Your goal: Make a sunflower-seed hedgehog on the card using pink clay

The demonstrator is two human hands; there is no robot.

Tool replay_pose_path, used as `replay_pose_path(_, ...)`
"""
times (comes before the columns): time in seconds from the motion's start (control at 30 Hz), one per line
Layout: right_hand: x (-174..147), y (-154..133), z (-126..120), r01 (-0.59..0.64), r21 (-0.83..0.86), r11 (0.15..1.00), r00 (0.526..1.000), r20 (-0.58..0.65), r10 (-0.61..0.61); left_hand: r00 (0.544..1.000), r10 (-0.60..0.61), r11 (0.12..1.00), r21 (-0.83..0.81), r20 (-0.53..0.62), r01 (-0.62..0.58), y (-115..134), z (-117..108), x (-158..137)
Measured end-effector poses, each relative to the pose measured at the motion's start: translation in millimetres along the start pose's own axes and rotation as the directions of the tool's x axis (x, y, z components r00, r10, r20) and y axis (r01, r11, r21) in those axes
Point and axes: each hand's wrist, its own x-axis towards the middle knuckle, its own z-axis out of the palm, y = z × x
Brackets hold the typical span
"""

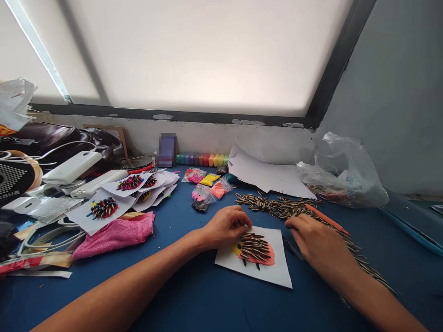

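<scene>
A white paper card (228, 256) lies on the blue table, bearing a hedgehog figure of coral clay (271, 258) with a yellow face (237, 249) and a black eye. Striped sunflower seeds (256, 246) cover its back, and two dark legs show below. Over the card's upper left corner, my left hand (226, 225) is closed, its fingers curled; what they hold, if anything, is hidden. My right hand (316, 237) is beside the loose sunflower seeds (284, 207), fingers bent together, their contents not visible. A dark thin tool (292, 249) lies partly under it.
An orange stick-like tool (327, 219) lies across the seeds. Behind are clay packets (208, 180), white sheets (270, 175) and a plastic bag (346, 180). Finished hedgehog cards (104, 210), a pink cloth (117, 235) and white power banks (72, 167) crowd the left.
</scene>
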Motion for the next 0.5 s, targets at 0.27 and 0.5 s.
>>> replay_pose_path(0.27, -27, -36, -21, 0.149, 0.458, 0.877, 0.976, 0.075, -0.204, 1.0, 0.019, 1.0, -0.005, -0.013, -0.019, -2, 1, 1)
replay_pose_path(0.5, -40, -51, 1, 0.303, 0.347, 0.888, 0.946, 0.0, -0.324, 0.999, 0.039, 0.999, 0.001, -0.02, -0.039, -4, 1, 1)
